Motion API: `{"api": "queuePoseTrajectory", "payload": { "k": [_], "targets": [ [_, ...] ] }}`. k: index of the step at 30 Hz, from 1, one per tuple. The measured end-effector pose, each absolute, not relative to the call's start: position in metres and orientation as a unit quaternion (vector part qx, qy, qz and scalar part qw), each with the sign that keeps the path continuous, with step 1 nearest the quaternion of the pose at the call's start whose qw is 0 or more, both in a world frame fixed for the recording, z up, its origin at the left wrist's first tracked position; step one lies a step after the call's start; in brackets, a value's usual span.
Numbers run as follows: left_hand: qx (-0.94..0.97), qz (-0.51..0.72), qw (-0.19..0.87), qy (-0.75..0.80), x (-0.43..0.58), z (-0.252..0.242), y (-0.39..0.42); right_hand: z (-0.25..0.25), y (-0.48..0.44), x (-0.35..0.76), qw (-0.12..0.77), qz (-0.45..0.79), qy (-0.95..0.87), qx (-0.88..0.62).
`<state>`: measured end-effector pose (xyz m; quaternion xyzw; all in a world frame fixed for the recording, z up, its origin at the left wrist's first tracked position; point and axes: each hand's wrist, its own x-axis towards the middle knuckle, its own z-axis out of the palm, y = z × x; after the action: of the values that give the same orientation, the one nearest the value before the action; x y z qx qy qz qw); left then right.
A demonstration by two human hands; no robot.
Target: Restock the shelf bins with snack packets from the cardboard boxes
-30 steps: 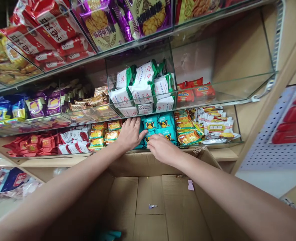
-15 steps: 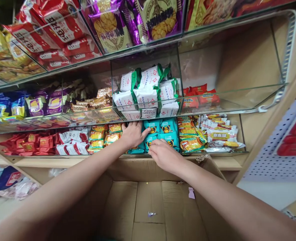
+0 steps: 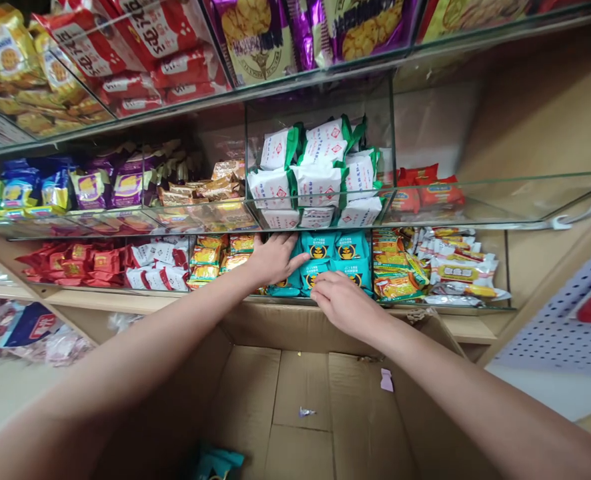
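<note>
Both my hands reach into the lower glass shelf compartment stacked with teal snack packets (image 3: 333, 250). My left hand (image 3: 274, 259) lies flat with fingers spread over the left part of the teal stack, next to orange-yellow packets (image 3: 220, 257). My right hand (image 3: 343, 303) rests at the stack's front edge, fingers curled down onto the lowest teal packets; what they grip is hidden. Below my arms stands an open cardboard box (image 3: 300, 400) with a teal packet (image 3: 218, 461) on its bottom.
White-and-green packets (image 3: 315, 173) fill the glass bin above. Red packets (image 3: 428, 190) sit to its right, yellow-green and white packets (image 3: 425, 267) beside the teal ones, red packets (image 3: 100, 263) at left. Large biscuit bags (image 3: 255, 33) crowd the top shelf. A pegboard (image 3: 565, 333) stands right.
The view has shifted left and slightly down, so the shelves sit further right. Both hands stay on the teal packets with little change; the teal packet in the box has come into sight.
</note>
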<state>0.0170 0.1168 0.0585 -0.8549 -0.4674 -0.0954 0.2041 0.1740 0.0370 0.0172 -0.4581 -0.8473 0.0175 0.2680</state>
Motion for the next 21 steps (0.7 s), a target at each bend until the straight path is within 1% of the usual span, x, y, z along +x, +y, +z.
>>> {"api": "queuePoseTrajectory", "payload": {
  "k": [5, 8, 12, 17, 21],
  "targets": [
    [-0.874, -0.064, 0.211, -0.433, 0.006, 0.064, 0.111, 0.015, 0.038, 0.174, 0.266, 0.015, -0.849, -0.457],
    [-0.875, -0.047, 0.237, -0.42, -0.008, 0.059, 0.098, 0.015, 0.036, 0.173, 0.264, 0.007, -0.85, -0.456],
    [-0.872, -0.004, 0.246, -0.423, -0.018, 0.05, 0.09, 0.02, 0.031, 0.175, 0.252, -0.031, -0.848, -0.466],
    [-0.864, 0.017, 0.27, -0.425, -0.015, 0.046, 0.096, 0.027, 0.03, 0.186, 0.228, -0.103, -0.789, -0.561],
    [-0.868, 0.022, 0.255, -0.425, -0.015, 0.047, 0.096, 0.026, 0.034, 0.193, 0.19, -0.11, -0.764, -0.606]
  ]
}}
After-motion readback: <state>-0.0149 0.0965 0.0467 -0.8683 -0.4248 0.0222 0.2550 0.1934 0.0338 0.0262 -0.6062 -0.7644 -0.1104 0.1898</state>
